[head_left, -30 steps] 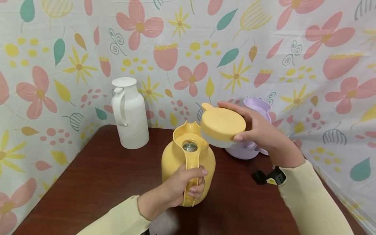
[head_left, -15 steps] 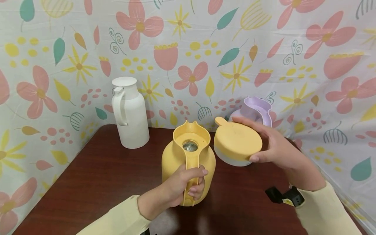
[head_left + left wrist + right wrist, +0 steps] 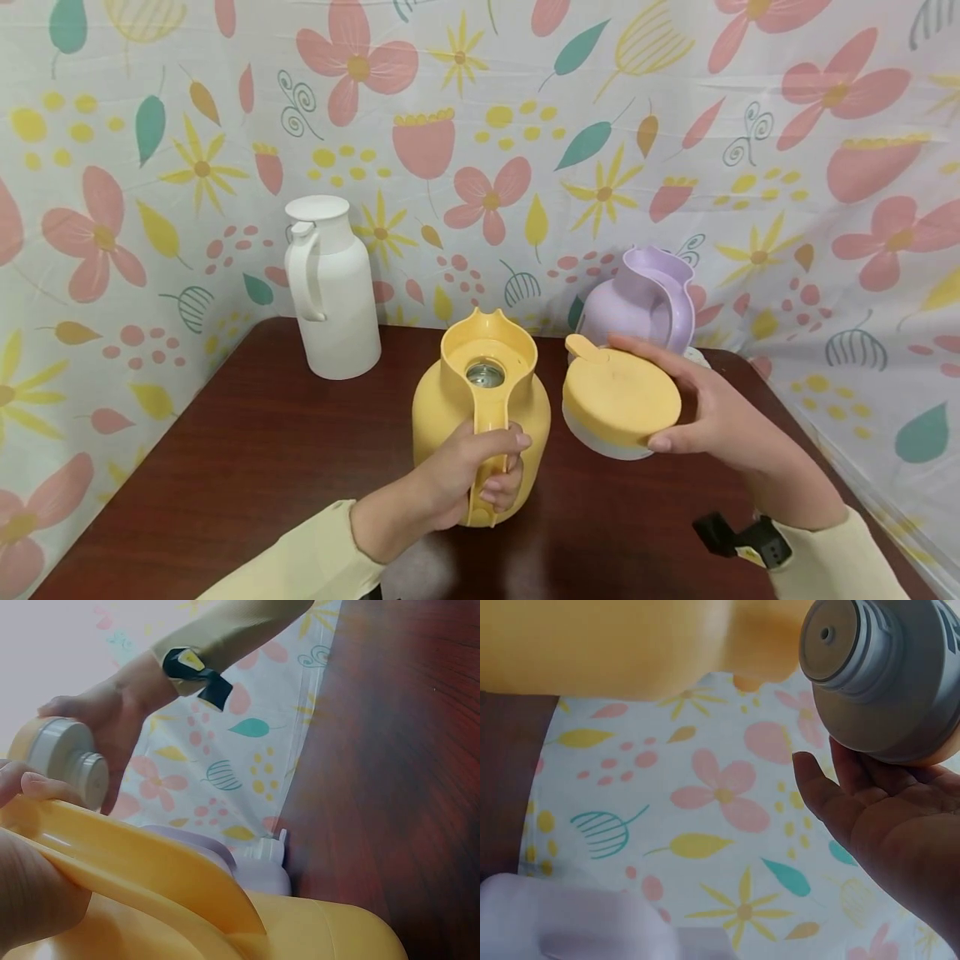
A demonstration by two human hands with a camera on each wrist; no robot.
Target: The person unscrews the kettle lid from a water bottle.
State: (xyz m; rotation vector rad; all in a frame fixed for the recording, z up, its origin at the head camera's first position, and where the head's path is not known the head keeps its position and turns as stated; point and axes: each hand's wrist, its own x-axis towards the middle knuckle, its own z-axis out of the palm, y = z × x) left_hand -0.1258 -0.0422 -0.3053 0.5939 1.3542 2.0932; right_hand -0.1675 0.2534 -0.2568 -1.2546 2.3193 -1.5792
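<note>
The yellow jug (image 3: 480, 400) is standing upright on the tabletop (image 3: 360, 417), mouth uncovered, its metal-looking inner neck (image 3: 486, 373) showing. The left hand (image 3: 476, 475) is gripping its handle (image 3: 491, 412), fingers wrapped round. The right hand (image 3: 705, 408) is grasping the lid (image 3: 621, 400) by its rim, thumb on the near side, holding it in the air to the right of the jug and apart from it. The lid's yellow face is turning upward, and its stopper (image 3: 832, 637) is pointing down, touching nothing.

The step in hand, as far as can be judged, is uncovering the jug: the lid is already off and is waiting for a place. The next move is probably calling for lowering it onto the tabletop, with the left hand steadying the jug. The stopper is jutting out below, so the lid is unlikely to sit level on it; laying it on its side may be safer. The purple jug (image 3: 633, 308) is standing just behind, so a knock is worth avoiding. The white jug (image 3: 341, 308) is standing well apart, at the back left.
</note>
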